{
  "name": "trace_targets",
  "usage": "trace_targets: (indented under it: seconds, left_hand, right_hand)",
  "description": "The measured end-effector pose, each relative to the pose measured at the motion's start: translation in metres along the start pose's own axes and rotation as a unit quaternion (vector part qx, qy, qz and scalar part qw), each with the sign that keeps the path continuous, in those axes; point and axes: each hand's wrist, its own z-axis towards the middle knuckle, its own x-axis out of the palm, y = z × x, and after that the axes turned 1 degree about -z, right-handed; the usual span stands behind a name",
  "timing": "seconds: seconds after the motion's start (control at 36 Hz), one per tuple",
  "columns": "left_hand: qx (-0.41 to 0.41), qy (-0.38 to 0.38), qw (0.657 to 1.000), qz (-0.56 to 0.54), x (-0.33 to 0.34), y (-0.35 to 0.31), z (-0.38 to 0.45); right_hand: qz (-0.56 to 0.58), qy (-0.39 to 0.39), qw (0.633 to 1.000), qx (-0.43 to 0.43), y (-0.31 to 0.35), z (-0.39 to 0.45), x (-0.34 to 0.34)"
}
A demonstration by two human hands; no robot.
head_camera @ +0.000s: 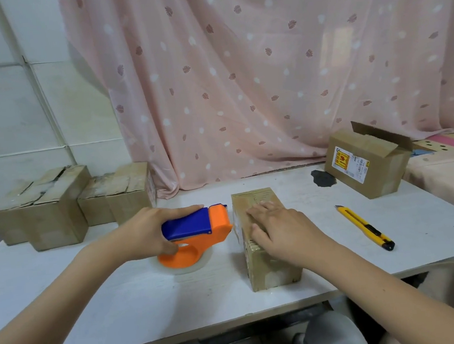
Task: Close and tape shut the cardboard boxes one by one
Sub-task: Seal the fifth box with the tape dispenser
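Head view: my right hand (pixel 276 229) presses flat on the taped box (pixel 264 240); my left hand (pixel 149 233) grips the tape dispenser (pixel 195 233); the labelled box (pixel 368 165) is not yet closed.

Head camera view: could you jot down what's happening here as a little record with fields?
left hand: grips the tape dispenser, which rests on the table
right hand: lies flat on the closed small box
open box: far right, flap up
taped boxes: two, far left
knife: yellow, right of the small box
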Motion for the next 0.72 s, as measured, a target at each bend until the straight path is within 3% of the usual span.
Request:
trace_targets:
  seconds: [0.22,0.39,0.5,0.58,0.72]
  left_hand:
    - [-0.012,-0.024,1.000,-0.012,0.006,0.016,-0.022]
    - [-0.009,-0.019,1.000,0.020,0.007,0.007,-0.013]
    - [-0.013,-0.011,1.000,0.020,0.004,0.001,-0.011]
    - [-0.012,-0.004,1.000,0.024,0.003,-0.001,-0.013]
    - [-0.022,-0.024,0.999,0.017,0.005,0.004,-0.014]
  right_hand:
    - [0.020,-0.009,0.999,0.027,0.007,0.003,-0.004]
    - [0.083,0.010,0.980,0.178,0.031,0.033,-0.034]
    - [0.122,0.127,0.931,0.319,0.026,0.080,-0.014]
    - [0.079,0.175,0.925,0.328,0.010,0.114,0.016]
    - [-0.003,0.228,0.936,0.270,0.032,0.100,-0.021]
